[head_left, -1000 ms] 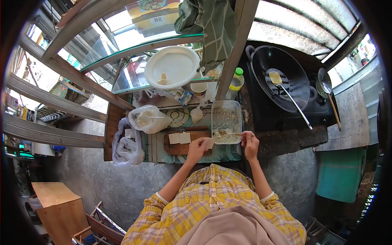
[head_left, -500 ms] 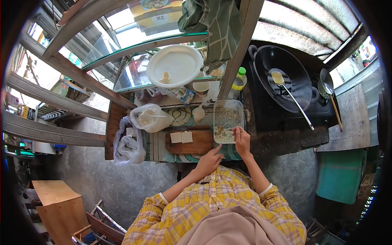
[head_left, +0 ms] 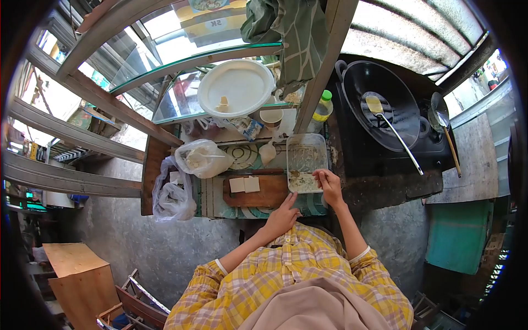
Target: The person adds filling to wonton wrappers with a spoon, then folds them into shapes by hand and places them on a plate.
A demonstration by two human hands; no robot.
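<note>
A clear plastic container (head_left: 307,144) stands on the counter with pale, green-flecked batter in its near end. Over its right near side, my right hand (head_left: 330,187) is closed in a pinch on what looks like a small spoon (head_left: 296,174), its end down in the batter. My left hand (head_left: 281,219) has its fingers stretched out, the index tip at the container's near left corner. Left of the container lies a wooden cutting board (head_left: 269,197) bearing two white square slabs (head_left: 244,185), with a knife (head_left: 254,172) along its far edge.
To the right, a black wok (head_left: 374,82) on the stove holds a metal spatula (head_left: 401,144). A strainer (head_left: 440,110) lies beside it. Plastic bags (head_left: 203,158) sit on the left. A white plate (head_left: 236,82) rests on the glass shelf, near a green-capped bottle (head_left: 323,107).
My right hand has shifted slightly right and toward me, at the container's right side. The container has moved very slightly left. My left hand stays at its near corner.
</note>
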